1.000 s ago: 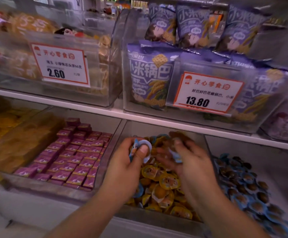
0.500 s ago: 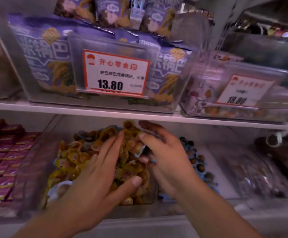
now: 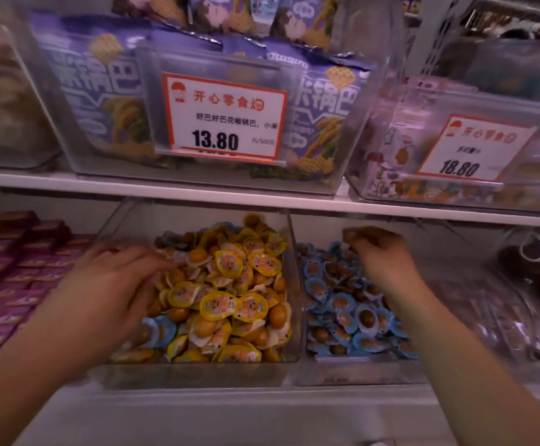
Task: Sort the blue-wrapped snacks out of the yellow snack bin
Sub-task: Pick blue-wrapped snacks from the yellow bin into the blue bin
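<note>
My left hand (image 3: 107,284) lies palm down on the left side of the yellow snack bin (image 3: 198,371), fingers stretched and spread over the yellow snacks (image 3: 230,300), gripping nothing I can see; two blue-wrapped snacks (image 3: 157,329) sit at the bin's near left, just beside my wrist; my right hand (image 3: 381,255) hovers over the blue snack bin (image 3: 352,368) to the right, fingers curled downward, and I cannot tell whether they pinch anything; above, a price tag (image 3: 223,120) reads 13.80.
</note>
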{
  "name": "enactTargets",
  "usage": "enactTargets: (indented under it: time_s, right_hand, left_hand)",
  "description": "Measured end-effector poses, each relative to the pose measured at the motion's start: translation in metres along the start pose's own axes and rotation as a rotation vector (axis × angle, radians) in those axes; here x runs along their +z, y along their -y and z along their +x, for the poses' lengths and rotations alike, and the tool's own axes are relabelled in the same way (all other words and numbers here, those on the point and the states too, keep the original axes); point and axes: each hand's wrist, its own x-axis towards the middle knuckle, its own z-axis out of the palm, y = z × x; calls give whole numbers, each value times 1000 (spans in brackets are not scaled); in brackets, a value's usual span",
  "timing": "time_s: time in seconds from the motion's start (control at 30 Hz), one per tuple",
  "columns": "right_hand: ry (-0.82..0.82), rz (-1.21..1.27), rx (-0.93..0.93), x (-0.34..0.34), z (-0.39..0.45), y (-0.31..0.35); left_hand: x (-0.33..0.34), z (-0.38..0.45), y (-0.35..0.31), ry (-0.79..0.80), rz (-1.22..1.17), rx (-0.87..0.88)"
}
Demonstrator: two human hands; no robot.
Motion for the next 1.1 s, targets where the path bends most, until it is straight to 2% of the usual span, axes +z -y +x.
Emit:
enactTargets:
  time_s: [0.1, 0.2, 0.27, 0.33, 0.4, 0.5, 0.6, 0.67, 0.77, 0.97, 1.1]
  right_hand:
    - [-4, 57, -267, 31, -21, 23]
    - [156, -80, -617, 68, -60, 46]
    - [392, -208, -843, 95, -85, 59]
    - [683, -351, -947, 123, -102, 64]
    - [814, -509, -964, 145, -108, 62]
    - [726, -722, -966, 158, -97, 58]
    - [620, -815, -895, 155, -75, 58]
    - [604, -814, -861, 153, -67, 57]
    - [580, -802, -836, 154, -67, 55]
    - [584, -652, -821, 148, -69, 56]
    - [652, -530, -877, 138, -78, 66]
  left_hand:
    - [-11, -15, 14, 48, 93, -78]
    - [-22, -31, 19, 163, 87, -85]
    - [-22, -41, 18, 212, 175, -48]
    - [-15, -48, 14, 235, 295, 8]
    - [-9, -49, 9, 229, 358, 72]
    - [-7, -44, 8, 275, 381, 84]
    - [-7, -33, 0, 432, 342, 19]
    - [-6, -26, -8, 500, 330, -60]
    - [-3, -20, -20, 508, 325, -144]
    - [3, -16, -28, 439, 339, -216]
    - [3, -19, -23, 317, 279, -224]
